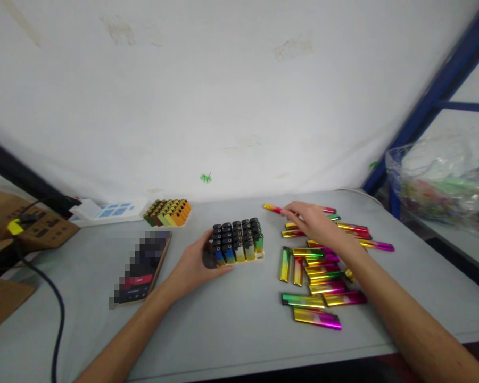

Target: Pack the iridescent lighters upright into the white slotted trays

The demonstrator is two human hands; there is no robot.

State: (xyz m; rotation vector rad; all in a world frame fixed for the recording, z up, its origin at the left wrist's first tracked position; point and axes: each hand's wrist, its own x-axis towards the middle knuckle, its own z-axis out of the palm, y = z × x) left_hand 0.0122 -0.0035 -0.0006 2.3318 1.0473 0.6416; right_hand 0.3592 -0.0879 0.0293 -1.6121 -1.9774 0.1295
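In the middle of the table several upright lighters [237,242] with black tops stand in rows in a white tray [260,256]. My left hand [193,266] wraps the tray's left side, thumb at the front edge and fingers behind. My right hand [309,219], farther right, has its thumb and fingers closed on the end of a yellow-and-red lighter [272,208], which points left. Below and around that hand lie several loose metallic lighters [323,274] in yellow, green, red and purple, some overlapping. My right forearm hides part of the pile.
A second block of yellow and brown lighters [167,212] stands by the wall. Left of my left hand lies a phone [143,268]. A white box [112,210], cardboard boxes [50,223] and a black cable [59,303] are at the left. At the right, a plastic bag [439,181] sits beyond a blue frame [423,90].
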